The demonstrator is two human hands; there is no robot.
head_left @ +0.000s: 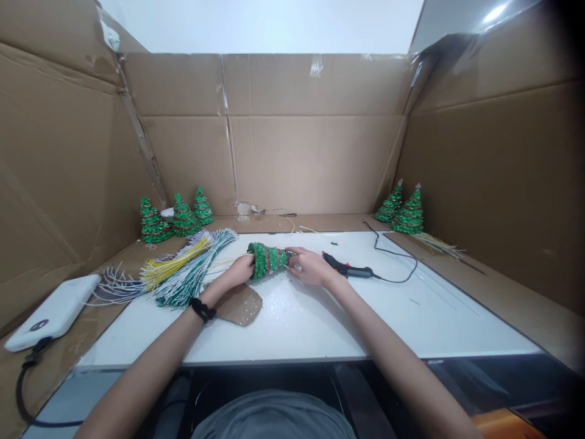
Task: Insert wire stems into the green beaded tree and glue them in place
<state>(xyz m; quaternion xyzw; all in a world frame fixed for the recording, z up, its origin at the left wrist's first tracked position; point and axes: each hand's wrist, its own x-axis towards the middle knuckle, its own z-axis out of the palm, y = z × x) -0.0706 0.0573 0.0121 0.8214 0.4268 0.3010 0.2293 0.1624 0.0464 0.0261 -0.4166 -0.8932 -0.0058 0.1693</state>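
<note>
A small green glittery Christmas tree point(269, 260) with red trim lies on its side between my two hands, just above the white board point(320, 329). My left hand point(240, 271) is closed at its wide base end, where thin pale strands stick out. At the narrow tip end, the fingers of my right hand point(307, 266) are closed together; whatever they pinch is too small to make out. Below my left hand lies a piece of brown cardboard point(242, 305) dotted with glitter. A black glue gun point(350, 267) rests just right of my right hand.
Bundles of green-white wires point(192, 280) and yellow wires point(176, 263) lie at left, near a white power box point(55, 311). Finished trees stand at back left point(185, 216) and back right point(409, 210). A black cord point(402, 281) trails right. Cardboard walls point(315, 158) enclose the table.
</note>
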